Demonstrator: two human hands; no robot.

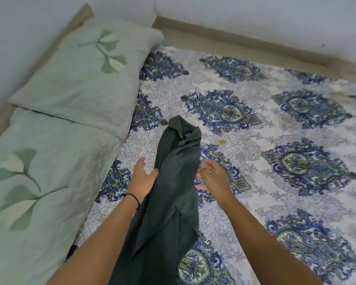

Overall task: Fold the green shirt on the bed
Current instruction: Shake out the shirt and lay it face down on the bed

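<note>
The dark green shirt (173, 188) lies bunched into a long, narrow strip down the middle of the bed, its collar and label at the far end. My left hand (141, 178) is against the shirt's left edge with the thumb pointing up. Its straight fingers touch the cloth and are partly hidden behind it. My right hand (213, 176) hovers just off the shirt's right edge, fingers spread and relaxed, holding nothing. The near end of the shirt runs out of view at the bottom between my forearms.
The bedsheet (275, 124), white with blue floral medallions, spreads to the right and ahead. Two pale green pillows (84, 79) with leaf prints lie along the left side. A wooden bed frame edge (245, 43) and pale walls border the far side.
</note>
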